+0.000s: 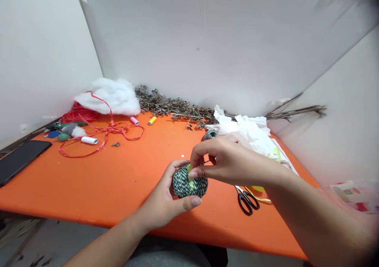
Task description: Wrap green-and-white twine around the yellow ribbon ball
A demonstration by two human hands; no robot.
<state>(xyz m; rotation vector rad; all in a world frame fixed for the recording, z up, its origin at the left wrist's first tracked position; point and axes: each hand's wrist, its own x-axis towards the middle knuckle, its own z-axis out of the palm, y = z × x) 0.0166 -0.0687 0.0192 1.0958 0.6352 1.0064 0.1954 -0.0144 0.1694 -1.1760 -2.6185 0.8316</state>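
My left hand (166, 200) is wrapped round a ball of dark green and white twine (185, 186), holding it above the front part of the orange table. On the face of the ball lies a thin yellow-green strip (191, 183). The fingertips of my right hand (213, 160) are pinched together at the upper part of this strip, against the ball. A short dark strand shows by the right fingers; whether it belongs to the ball I cannot tell. Behind the right hand is a second twine ball (211, 134), partly hidden. Black-handled scissors (248, 201) lie below my right forearm.
On the orange table (118, 188) are white stuffing (114, 97), red ribbon (102, 150), several thread spools, dried stems (177, 107) along the back wall, and crumpled white paper (248, 130) at right. A phone (22, 160) lies at the left edge.
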